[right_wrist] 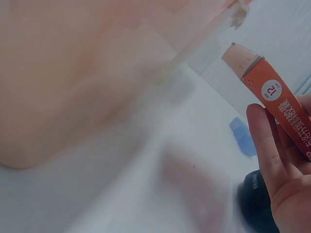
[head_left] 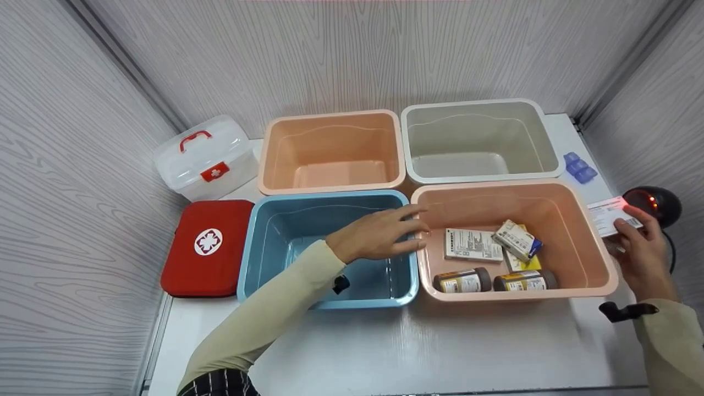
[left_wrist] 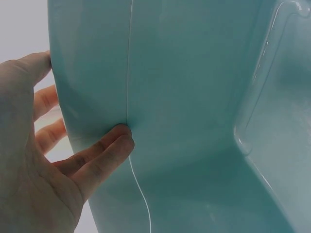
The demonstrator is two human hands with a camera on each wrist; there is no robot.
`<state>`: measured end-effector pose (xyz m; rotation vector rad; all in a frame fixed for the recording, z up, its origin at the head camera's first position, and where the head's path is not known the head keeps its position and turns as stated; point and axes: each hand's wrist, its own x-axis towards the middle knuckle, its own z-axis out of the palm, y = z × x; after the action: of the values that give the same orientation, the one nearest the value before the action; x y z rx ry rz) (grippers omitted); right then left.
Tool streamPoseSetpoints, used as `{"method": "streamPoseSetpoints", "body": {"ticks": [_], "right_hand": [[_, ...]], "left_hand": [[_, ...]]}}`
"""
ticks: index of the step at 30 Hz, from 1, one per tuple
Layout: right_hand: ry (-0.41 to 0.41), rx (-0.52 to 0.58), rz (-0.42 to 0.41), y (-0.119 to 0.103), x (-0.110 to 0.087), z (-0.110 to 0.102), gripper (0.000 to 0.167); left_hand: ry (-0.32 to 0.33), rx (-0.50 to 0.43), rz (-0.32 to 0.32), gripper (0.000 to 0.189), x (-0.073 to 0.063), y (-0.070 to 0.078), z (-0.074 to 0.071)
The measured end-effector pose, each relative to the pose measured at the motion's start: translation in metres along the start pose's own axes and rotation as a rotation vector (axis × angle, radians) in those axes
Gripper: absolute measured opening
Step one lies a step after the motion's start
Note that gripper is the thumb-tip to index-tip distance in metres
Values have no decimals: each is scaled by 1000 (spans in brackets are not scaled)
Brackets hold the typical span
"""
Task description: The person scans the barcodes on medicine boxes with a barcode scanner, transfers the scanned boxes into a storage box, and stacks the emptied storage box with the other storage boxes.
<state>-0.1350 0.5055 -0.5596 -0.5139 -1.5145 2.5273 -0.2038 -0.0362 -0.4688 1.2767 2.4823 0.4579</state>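
Note:
My right hand (head_left: 646, 258) pinches a flat medicine box (head_left: 602, 217) between thumb and fingers, right of the front peach bin (head_left: 597, 269). A red glow falls on the box's printed white face, close to a black barcode scanner (head_left: 663, 206). In the right wrist view the medicine box (right_wrist: 279, 99) shows an orange side with a round white mark. My left hand (head_left: 379, 235) reaches over the blue bin (head_left: 330, 303) to its right rim, fingers spread. Two fingertips of the left hand (left_wrist: 43, 160) touch the blue inner wall in the left wrist view.
The front peach bin holds several medicine boxes (head_left: 473, 245) and two brown bottles (head_left: 462, 280). Behind stand another peach bin (head_left: 333, 190) and a grey bin (head_left: 487, 179). A red first-aid case (head_left: 190, 269), a clear case (head_left: 203, 151) and a purple pill organizer (head_left: 580, 168) flank them.

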Motion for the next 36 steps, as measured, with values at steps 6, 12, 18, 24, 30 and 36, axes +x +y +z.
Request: {"method": "streamPoseSetpoints", "body": {"ticks": [6,12,18,24,30,36], "right_hand": [[28,-143,-162,-36,7,20,48],[94,-406,-230,-80,16,63,54],[-83,-301,-335,-99,33,116,49],[-229,-200,-318,-94,47,174,46],[-337,-254,-275,-70,57,236,43],[-450,-328,-224,-37,62,296,45]], "left_hand": [[-4,-5,-11,51,0,1,0],[-9,-16,-21,54,1,1,0],[-4,-6,-12,52,1,1,-1],[-13,-20,-21,53,1,3,-1],[-20,-29,-32,52,0,4,0],[-14,-11,-33,52,1,5,-2]]}}
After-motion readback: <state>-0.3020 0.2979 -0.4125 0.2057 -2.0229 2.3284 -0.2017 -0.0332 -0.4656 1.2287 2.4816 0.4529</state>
